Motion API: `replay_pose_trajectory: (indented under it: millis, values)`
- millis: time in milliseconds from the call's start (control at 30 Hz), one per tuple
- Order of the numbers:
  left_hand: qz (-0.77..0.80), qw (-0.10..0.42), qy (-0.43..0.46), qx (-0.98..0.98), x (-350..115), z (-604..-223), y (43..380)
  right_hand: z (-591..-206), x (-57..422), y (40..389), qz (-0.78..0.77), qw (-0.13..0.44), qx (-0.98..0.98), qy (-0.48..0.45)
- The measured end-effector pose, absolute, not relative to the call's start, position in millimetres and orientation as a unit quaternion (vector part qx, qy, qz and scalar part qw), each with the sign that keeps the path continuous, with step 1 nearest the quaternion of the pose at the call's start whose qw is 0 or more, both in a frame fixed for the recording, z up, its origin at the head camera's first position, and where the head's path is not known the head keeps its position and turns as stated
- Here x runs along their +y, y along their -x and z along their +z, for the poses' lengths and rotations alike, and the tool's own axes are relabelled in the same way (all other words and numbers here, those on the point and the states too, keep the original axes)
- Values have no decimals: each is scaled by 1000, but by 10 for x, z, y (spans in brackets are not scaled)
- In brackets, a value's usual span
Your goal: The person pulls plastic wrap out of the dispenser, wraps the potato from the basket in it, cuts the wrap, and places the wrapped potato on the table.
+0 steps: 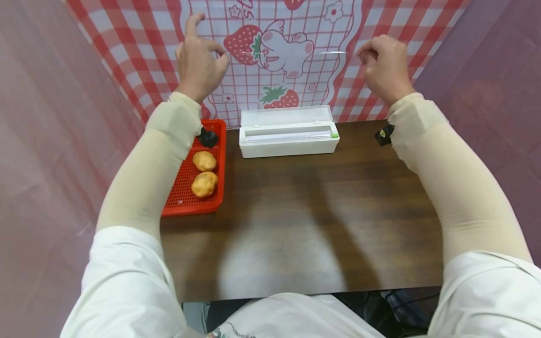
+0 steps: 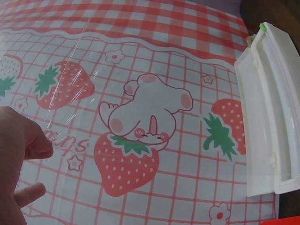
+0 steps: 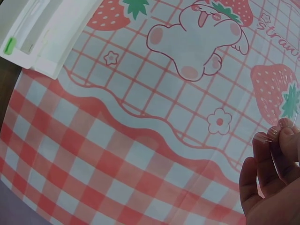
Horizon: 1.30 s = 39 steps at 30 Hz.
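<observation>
A thin sheet of clear plastic wrap (image 1: 334,52) stretches between my two raised hands, showing mostly as bright streaks. My left hand (image 1: 200,63) holds one end of it, the thumb and a finger bent toward each other and another finger pointing up. At the other end, my right hand (image 1: 383,63) pinches the film between thumb and curled fingertips, as the right wrist view shows. Below and between the hands, a white wrap dispenser box (image 1: 289,149) stands at the table's back edge. Its lid (image 1: 287,116) is raised, and a roll of film (image 1: 288,136) lies inside.
A red plastic basket (image 1: 221,183) on the left of the brown wooden table (image 1: 287,211) holds two potatoes (image 1: 204,184), partly behind my left forearm. A strawberry-print checked cloth (image 1: 296,91) hangs behind the table. Pinkish sheets flank both sides.
</observation>
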<state>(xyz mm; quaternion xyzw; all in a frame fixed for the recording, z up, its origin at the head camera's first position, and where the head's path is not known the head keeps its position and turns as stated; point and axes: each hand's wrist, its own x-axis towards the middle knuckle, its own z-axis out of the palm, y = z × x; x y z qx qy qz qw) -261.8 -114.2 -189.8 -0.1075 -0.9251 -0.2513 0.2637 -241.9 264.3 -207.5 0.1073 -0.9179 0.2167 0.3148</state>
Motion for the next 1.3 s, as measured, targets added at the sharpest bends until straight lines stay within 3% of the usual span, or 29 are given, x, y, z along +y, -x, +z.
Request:
replay_pose_trajectory:
  millis: [667,1133,1300]
  values:
    - [-241,289,105,-921,-1124,-1696,2630,-1900,2619,2431,203,330,-917,-90]
    - [-241,255,83,-933,-1146,-1621,2580,-1840,2571,2472,215,349,-908,-82]
    - [-233,273,102,-928,-1116,-1552,2549,-1798,2607,2422,223,360,-902,-89]
